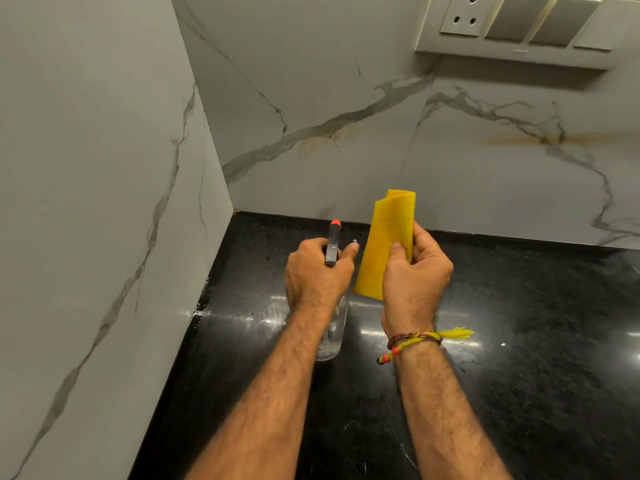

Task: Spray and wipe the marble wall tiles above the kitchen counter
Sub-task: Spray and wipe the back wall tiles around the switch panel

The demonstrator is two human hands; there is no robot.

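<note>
My left hand (317, 271) grips the neck of a clear spray bottle (333, 327) with a grey head and an orange nozzle, which points at the back wall. The bottle's body hangs below the hand, over the black counter (519, 341). Beside it, my right hand (415, 271) holds a folded yellow cloth (384, 244) upright, thumb across its front. The white marble wall tiles (329, 98) with grey veins rise behind the counter and along the left side (86, 202). Brownish streaks mark the back tiles.
A white switch and socket plate (512, 26) sits on the back wall at the upper right. The glossy black counter meets both walls in a corner at the left (235, 211). A thread bracelet with beads circles my right wrist (415, 339).
</note>
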